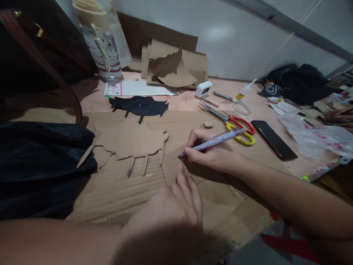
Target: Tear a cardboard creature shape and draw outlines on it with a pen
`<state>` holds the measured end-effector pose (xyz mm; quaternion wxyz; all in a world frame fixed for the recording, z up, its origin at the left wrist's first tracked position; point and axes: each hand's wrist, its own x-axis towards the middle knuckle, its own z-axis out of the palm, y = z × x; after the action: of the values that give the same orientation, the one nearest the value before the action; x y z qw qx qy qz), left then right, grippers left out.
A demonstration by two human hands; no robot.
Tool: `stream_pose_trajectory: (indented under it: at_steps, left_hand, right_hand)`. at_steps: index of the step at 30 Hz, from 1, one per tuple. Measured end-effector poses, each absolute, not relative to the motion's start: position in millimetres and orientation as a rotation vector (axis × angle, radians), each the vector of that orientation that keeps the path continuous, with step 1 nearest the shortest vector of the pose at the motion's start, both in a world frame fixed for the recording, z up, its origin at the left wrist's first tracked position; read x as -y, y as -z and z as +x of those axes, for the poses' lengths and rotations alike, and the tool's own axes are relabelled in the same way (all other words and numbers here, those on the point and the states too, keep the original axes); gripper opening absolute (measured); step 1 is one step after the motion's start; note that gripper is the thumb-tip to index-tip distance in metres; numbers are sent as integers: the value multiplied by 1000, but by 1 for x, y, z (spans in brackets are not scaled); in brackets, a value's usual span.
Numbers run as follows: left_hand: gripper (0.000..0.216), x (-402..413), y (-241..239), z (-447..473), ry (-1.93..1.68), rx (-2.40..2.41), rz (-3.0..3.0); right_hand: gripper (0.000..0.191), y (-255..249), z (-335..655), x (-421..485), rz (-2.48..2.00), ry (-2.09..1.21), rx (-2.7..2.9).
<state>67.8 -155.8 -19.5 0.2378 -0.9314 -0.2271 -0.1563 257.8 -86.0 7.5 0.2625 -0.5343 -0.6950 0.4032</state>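
My right hand (pixel 212 152) is closed around a pale purple pen (pixel 212 142), its tip touching a small cardboard piece (pixel 171 165). My left hand (pixel 173 206) lies flat with fingers stretched out, pressing on that piece and the cardboard sheet (pixel 124 191) beneath. Just left of the pen tip lies a cardboard cut-out (pixel 132 141) with thin legs. A black cut-out (pixel 139 105) of similar outline lies behind it.
Red-and-yellow scissors (pixel 234 123), a black phone (pixel 274 140), a tape ring (pixel 242 108), a glue bottle (pixel 245 91) and a white box (pixel 204 89) lie to the right. Cardboard scraps (pixel 173 64) lean on the wall. A bottle (pixel 100 40) stands back left, black fabric (pixel 41 165) left, plastic bag (pixel 317 138) right.
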Motion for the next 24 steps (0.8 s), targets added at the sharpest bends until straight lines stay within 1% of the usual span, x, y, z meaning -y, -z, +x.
stream_pose_trajectory:
  at_steps: [12, 24]
  left_hand:
    - [37, 152, 12, 66, 409, 558, -2563]
    - [39, 153, 17, 62, 392, 547, -2574]
  right_hand:
    - [16, -11, 258, 84, -1484, -1039, 1953]
    - [15, -22, 262, 86, -1581, -1053, 1967]
